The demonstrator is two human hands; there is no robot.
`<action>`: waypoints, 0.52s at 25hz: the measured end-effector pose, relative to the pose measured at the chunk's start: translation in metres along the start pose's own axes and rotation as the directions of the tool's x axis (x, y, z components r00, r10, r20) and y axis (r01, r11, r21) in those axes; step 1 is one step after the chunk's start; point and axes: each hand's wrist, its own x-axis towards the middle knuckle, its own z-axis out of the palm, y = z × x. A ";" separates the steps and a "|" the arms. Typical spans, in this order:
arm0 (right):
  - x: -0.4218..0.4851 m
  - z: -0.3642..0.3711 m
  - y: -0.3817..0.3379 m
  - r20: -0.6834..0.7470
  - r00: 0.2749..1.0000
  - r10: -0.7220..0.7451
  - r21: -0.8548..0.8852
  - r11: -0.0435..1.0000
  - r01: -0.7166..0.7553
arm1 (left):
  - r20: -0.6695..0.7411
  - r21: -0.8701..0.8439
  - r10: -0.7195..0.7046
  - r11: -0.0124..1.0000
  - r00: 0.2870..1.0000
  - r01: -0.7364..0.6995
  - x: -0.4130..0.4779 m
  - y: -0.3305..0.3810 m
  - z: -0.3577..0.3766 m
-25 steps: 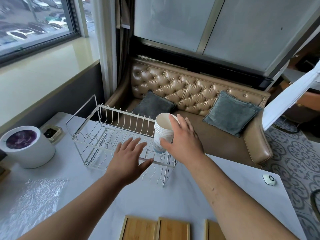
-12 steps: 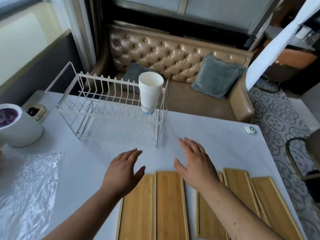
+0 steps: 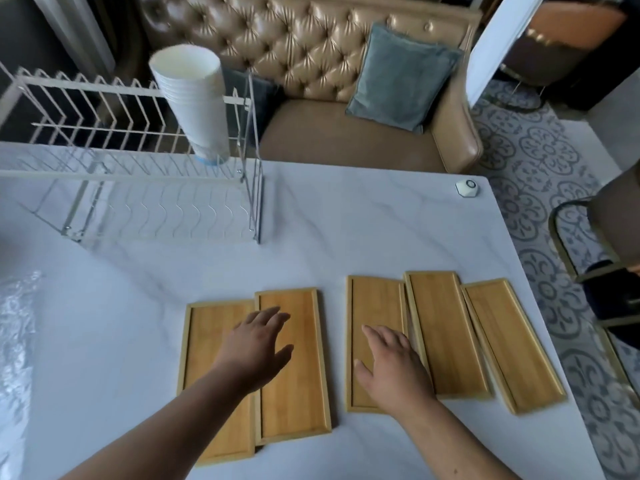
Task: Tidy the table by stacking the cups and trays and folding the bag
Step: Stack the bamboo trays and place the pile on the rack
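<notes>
Several flat bamboo trays lie side by side near the table's front edge. My left hand [image 3: 256, 348] hovers open over the two left trays [image 3: 294, 393], which overlap along one edge. My right hand [image 3: 393, 365] is open with spread fingers over the middle tray [image 3: 375, 306]. Two more trays [image 3: 446, 327] [image 3: 512, 344] lie to its right, overlapping. A stack of white paper cups [image 3: 195, 102] stands upright in the right end of the white wire rack [image 3: 138, 202]. A clear plastic bag [image 3: 17, 341] lies crumpled at the left edge.
A small white hexagonal device [image 3: 467, 187] sits near the table's far right corner. Behind the marble table [image 3: 346, 230] is a tufted leather sofa with a grey cushion [image 3: 398, 74]. A chair [image 3: 602, 244] stands at the right.
My right hand let go of the cup stack, which now stands in the rack. Both hands drew back toward me and now hover over the trays; the view tilted down.
</notes>
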 end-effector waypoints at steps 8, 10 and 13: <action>0.007 0.037 0.039 0.102 0.994 -0.046 0.002 0.999 0.046 | -0.017 0.077 -0.001 0.997 1.000 0.002 0.002 0.030 0.039; 0.008 0.042 0.043 0.142 0.989 -0.034 -0.048 0.998 0.041 | -0.025 0.080 0.023 0.997 0.999 -0.021 0.005 0.045 0.045; 0.008 0.054 0.044 0.192 0.977 -0.092 -0.139 0.983 0.120 | -0.010 0.086 0.066 0.994 0.998 -0.065 0.016 0.072 0.057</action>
